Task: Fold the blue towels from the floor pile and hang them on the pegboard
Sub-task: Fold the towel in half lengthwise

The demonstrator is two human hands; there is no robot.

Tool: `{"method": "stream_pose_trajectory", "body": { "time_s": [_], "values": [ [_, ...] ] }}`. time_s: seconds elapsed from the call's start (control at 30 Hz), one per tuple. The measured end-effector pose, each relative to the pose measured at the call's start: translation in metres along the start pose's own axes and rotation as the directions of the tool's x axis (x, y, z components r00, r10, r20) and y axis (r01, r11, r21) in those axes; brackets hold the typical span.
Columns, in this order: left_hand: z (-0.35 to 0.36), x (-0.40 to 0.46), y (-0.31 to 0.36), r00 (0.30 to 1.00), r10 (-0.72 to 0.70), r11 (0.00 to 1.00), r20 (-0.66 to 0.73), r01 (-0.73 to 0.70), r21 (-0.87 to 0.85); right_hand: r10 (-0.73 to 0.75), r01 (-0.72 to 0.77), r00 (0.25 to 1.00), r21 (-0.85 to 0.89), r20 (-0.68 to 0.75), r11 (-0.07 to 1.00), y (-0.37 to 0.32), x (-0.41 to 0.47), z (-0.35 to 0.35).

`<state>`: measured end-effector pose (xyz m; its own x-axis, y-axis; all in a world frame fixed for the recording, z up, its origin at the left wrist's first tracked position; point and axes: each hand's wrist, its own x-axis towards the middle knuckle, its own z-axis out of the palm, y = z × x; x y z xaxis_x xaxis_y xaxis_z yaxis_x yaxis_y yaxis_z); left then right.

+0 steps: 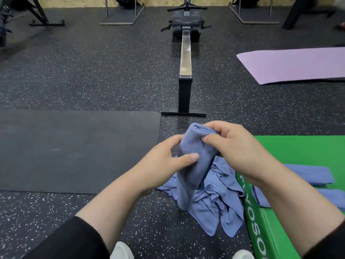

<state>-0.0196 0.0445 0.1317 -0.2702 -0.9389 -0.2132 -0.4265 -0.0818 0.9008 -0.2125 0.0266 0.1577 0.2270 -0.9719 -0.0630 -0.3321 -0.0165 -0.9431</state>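
A blue towel [192, 165] hangs folded into a narrow strip in front of me. My right hand [235, 146] grips its upper end, fingers curled over the fold. My left hand [168, 159] holds the strip lower down, thumb pressed on its front. Beneath it, a crumpled pile of blue towels [216, 206] lies on the speckled floor. Two folded blue towels [313, 174] [261, 199] lie on the green mat [298, 150] to the right. The pegboard is out of sight.
A rowing machine [184, 58] runs straight ahead, its foot just beyond my hands. A black mat [74, 146] lies to the left, a purple mat [295, 66] at the far right. Equipment stands line the back wall. My white shoes [121, 249] show at the bottom.
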Motion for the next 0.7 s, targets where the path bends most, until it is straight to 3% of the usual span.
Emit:
{"method": "stream_pose_trajectory", "body": {
  "time_s": [0.1, 0.23, 0.43, 0.53, 0.7],
  "values": [
    [0.007, -0.003, 0.003, 1.000, 0.027, 0.999, -0.015, -0.027, -0.021, -0.028, 0.026, 0.998, 0.050, 0.051, 0.998, -0.007, -0.003, -0.007],
    [0.013, -0.007, 0.007, 0.999, 0.039, 0.988, -0.026, -0.042, -0.150, -0.103, 0.111, 0.991, -0.095, 0.081, 0.989, -0.015, -0.009, -0.011],
    [0.015, -0.018, 0.007, 0.992, -0.047, 0.971, 0.119, 0.073, -0.228, -0.127, 0.128, 0.992, 0.062, -0.013, 0.990, -0.018, -0.013, -0.018],
    [0.015, -0.018, -0.002, 0.982, -0.085, 0.982, 0.166, 0.111, -0.153, -0.097, 0.106, 0.993, 0.169, -0.063, 0.980, -0.020, -0.015, -0.021],
    [0.013, -0.024, -0.022, 0.959, -0.165, 0.986, 0.229, 0.157, 0.053, -0.061, 0.079, 0.994, 0.196, -0.094, 0.977, -0.026, -0.022, -0.023]
  ]
}}
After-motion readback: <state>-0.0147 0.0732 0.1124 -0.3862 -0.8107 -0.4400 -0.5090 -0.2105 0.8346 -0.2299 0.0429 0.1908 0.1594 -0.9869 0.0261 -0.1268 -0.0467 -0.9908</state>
